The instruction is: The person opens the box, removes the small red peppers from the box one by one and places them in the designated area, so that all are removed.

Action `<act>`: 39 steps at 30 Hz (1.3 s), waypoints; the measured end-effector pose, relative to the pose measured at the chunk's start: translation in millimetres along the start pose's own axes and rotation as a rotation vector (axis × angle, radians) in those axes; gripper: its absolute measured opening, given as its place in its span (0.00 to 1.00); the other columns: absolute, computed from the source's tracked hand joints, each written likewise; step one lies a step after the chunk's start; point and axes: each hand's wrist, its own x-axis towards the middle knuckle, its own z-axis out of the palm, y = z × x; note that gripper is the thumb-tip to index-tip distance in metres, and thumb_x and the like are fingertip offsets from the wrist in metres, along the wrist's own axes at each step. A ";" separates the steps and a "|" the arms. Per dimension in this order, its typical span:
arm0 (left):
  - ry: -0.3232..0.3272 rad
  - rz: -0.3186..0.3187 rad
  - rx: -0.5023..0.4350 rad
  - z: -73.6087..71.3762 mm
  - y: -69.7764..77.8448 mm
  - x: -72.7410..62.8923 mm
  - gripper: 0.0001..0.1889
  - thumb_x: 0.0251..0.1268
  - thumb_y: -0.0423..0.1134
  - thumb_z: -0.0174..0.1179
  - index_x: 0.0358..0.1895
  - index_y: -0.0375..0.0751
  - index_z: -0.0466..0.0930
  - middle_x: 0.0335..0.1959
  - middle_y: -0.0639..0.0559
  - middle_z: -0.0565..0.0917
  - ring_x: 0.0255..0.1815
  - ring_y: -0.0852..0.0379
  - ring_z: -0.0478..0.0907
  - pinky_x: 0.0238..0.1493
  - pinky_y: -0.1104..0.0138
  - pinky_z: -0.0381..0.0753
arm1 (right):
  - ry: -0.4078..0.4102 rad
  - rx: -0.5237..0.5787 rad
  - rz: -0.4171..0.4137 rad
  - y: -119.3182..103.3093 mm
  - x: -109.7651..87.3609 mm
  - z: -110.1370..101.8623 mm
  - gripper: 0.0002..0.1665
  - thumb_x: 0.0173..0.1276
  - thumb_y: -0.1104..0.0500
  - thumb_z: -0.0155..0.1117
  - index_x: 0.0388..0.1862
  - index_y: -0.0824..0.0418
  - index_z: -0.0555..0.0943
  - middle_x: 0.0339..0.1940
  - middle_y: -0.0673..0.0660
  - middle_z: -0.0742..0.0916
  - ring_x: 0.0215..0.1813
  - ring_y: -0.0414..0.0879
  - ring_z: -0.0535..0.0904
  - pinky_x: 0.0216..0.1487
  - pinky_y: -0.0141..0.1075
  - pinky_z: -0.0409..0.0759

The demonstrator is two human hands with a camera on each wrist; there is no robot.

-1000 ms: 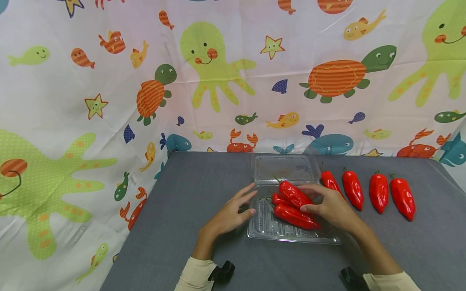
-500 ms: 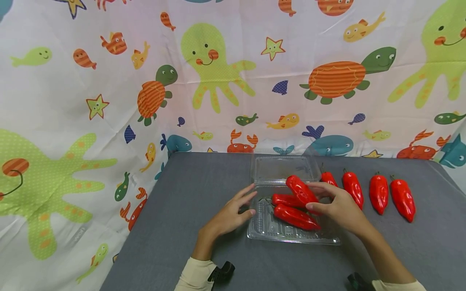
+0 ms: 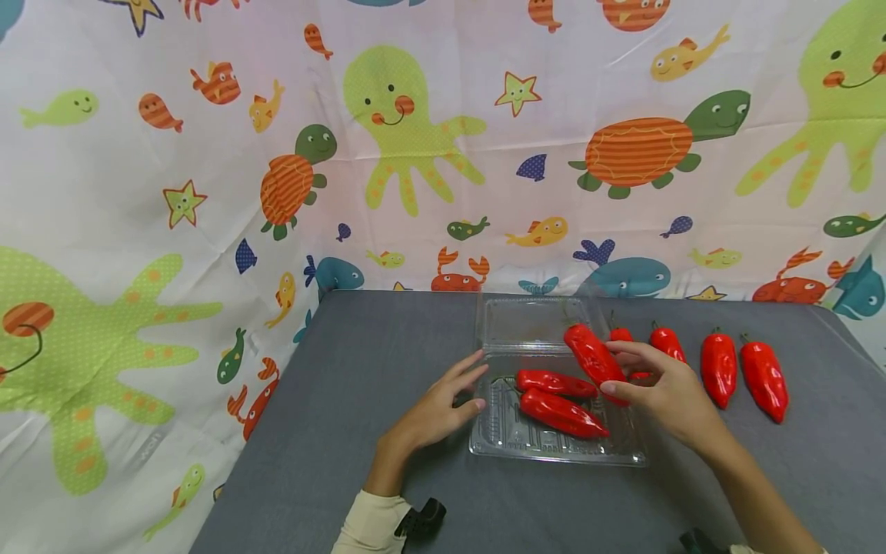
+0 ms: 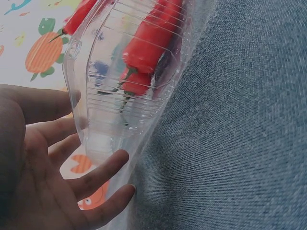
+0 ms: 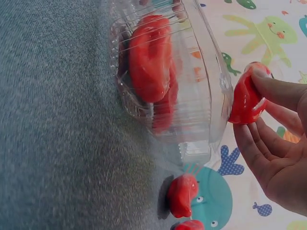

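red pepper (image 3: 592, 354) in right hand (image 3: 667, 391), snugly pinched, long axis diagonal, stem end (image 3: 576, 332) away and leftward

Right hand (image 3: 664, 396) pinches a red pepper (image 3: 588, 352) above the right side of a clear plastic box (image 3: 504, 427), its lid (image 3: 519, 319) folded back. Two more peppers (image 3: 564, 414) lie inside, side by side; left hand (image 3: 436, 404), fingers spread, at the box's left edge. Four others (image 3: 718, 369) in a row rightward on grey cloth (image 3: 374, 354), two partly behind the right hand.
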 end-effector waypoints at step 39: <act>0.002 -0.008 -0.009 0.1 1.8 -1.0 0.33 0.80 0.41 0.58 0.83 0.41 0.62 0.88 0.58 0.53 0.72 0.46 0.75 0.73 0.42 0.73 | -0.052 -0.062 0.269 27.7 -42.5 -29.5 0.49 0.69 0.44 0.76 0.79 0.65 0.69 0.59 0.71 0.87 0.48 0.47 0.87 0.38 0.32 0.87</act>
